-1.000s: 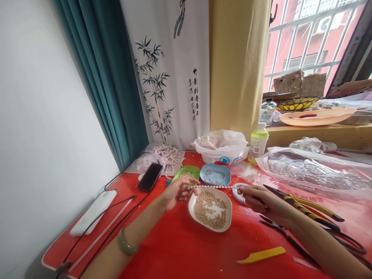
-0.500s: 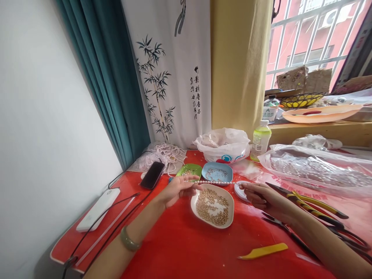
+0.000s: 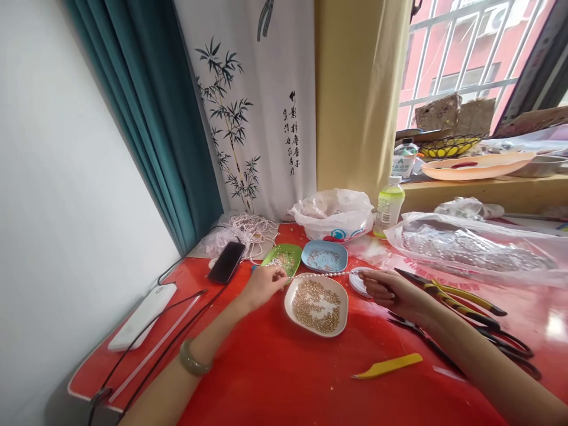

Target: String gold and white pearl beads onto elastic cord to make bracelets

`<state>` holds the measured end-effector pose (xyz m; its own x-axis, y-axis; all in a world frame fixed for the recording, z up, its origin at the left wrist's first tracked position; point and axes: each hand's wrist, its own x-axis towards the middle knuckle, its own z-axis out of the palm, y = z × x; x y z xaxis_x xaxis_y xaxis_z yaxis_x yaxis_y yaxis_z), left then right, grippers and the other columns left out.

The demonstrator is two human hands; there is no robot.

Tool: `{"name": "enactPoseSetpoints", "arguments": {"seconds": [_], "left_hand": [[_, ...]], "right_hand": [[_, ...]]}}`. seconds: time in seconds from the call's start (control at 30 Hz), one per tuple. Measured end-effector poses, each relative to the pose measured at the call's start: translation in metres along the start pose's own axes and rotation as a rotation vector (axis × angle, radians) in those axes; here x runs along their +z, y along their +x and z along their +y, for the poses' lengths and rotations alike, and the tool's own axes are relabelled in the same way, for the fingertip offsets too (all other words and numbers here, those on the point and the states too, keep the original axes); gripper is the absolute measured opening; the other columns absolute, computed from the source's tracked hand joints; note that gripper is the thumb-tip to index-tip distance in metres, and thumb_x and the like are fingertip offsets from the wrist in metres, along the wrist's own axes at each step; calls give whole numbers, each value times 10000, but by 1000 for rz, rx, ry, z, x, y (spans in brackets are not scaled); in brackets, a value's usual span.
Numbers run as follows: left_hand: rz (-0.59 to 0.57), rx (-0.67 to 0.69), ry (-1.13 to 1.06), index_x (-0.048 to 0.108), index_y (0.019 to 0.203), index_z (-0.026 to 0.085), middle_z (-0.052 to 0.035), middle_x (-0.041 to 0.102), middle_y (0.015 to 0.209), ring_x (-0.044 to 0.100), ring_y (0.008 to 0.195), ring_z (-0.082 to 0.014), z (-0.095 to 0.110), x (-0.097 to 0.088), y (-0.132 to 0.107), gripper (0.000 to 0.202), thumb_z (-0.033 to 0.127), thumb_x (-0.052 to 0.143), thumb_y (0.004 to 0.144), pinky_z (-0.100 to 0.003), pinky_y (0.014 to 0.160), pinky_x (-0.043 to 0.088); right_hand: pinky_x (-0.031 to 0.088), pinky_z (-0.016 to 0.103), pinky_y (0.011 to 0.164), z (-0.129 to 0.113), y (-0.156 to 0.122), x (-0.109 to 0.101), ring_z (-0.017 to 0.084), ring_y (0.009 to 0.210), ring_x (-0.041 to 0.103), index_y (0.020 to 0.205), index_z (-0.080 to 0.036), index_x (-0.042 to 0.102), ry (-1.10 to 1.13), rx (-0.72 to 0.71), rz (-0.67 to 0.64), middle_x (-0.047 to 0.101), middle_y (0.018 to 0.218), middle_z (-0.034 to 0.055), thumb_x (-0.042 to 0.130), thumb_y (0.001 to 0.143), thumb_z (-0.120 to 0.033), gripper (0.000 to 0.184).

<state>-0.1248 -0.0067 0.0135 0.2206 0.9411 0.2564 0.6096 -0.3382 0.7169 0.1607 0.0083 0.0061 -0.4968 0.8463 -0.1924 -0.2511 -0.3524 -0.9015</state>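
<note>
Red table [image 3: 257, 378] stands before a teal curtain [image 3: 146, 118], left hand [image 3: 262, 285] and right hand [image 3: 393, 291] pinching a bead strand [image 3: 326, 274].

L hand [image 3: 265, 286] meets one end of bead strand [image 3: 326, 274], but grip too small to tell; R hand [image 3: 384, 289] hides other end, plus pt of white disc [image 3: 356, 283]. Bits in blue tray [image 3: 341, 251], twd tbl's [image 3: 266, 378] far edge, too tiny to ID. R forearm [image 3: 474, 352] covers pt of dark tool [image 3: 427, 338]. Both arms cut off, ditto tbl's near edge. Clear bag [image 3: 396, 232], far R corner, runs out of view. Bottle [image 3: 389, 207] label unreadable.
</note>
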Motion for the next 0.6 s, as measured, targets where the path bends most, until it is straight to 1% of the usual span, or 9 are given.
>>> {"name": "enactPoseSetpoints", "arguments": {"seconds": [0.07, 0.17, 0.23, 0.3, 0.33, 0.4, 0.47, 0.5, 0.6], "left_hand": [[5, -6, -11, 585, 654, 172, -3, 580, 544, 519, 533, -132, 1, 2, 0, 152, 294, 504, 698, -224, 553, 359], [-2, -38, -139, 568, 664, 161, -8, 582, 549, 517, 536, -126, 2, 3, 1, 149, 301, 525, 696, -224, 563, 375], [-3, -84, -295, 552, 697, 147, -20, 600, 577, 529, 557, -125, 3, 4, 1, 171, 317, 543, 694, -233, 588, 394], [-21, -150, -487, 534, 735, 135, -37, 623, 628, 549, 600, -128, 8, 5, 0, 211, 336, 570, 683, -247, 629, 413], [-42, -189, -582, 527, 748, 130, -46, 632, 658, 557, 627, -129, 12, 6, -2, 232, 341, 586, 672, -254, 651, 419], [-90, -264, -736, 524, 756, 123, -68, 642, 730, 566, 690, -134, 22, 9, -5, 256, 339, 617, 652, -257, 681, 422], [-133, -310, -828, 539, 762, 118, -91, 632, 856, 560, 767, -139, 35, 15, -9, 245, 320, 623, 652, -246, 686, 420], [-133, -315, -864, 546, 761, 120, -91, 621, 895, 553, 801, -142, 41, 19, -10, 230, 304, 626, 651, -242, 692, 416], [-100, -253, -907, 561, 698, 121, -71, 586, 944, 520, 883, -146, 59, 34, -10, 153, 236, 637, 634, -240, 747, 395]], "right_hand": [[82, 168, 342, -2, -1, 1, 26, 384, 105, 560, -167, 380, 20, -10, 18, 200, 453, -99, 583, 695, -298, 277], [99, 165, 340, -5, -1, 2, 20, 378, 137, 604, -149, 468, 48, -62, 61, 220, 447, -101, 618, 660, -287, 211], [122, 166, 338, -7, -2, 3, 19, 372, 186, 670, -137, 533, 37, -118, 101, 284, 435, -94, 629, 652, -290, 182], [177, 169, 347, -6, -4, 8, 23, 384, 269, 721, -129, 574, -10, -173, 123, 412, 458, -62, 629, 655, -298, 189], [212, 173, 361, -5, -5, 11, 27, 404, 316, 727, -125, 587, -46, -191, 117, 490, 504, -34, 626, 661, -300, 192], [262, 180, 390, -3, -9, 22, 29, 437, 375, 699, -116, 599, -134, -196, 85, 608, 672, 34, 614, 678, -320, 205], [271, 178, 390, 1, -12, 35, 30, 456, 413, 726, -119, 609, -215, -198, 49, 637, 814, 71, 587, 705, -345, 228], [281, 174, 392, 4, -13, 41, 32, 465, 431, 729, -119, 610, -239, -198, 36, 638, 849, 79, 579, 712, -356, 240], [312, 165, 395, 12, -16, 55, 32, 466, 474, 744, -121, 605, -220, -165, 2, 634, 895, 87, 568, 721, -362, 244]]}}
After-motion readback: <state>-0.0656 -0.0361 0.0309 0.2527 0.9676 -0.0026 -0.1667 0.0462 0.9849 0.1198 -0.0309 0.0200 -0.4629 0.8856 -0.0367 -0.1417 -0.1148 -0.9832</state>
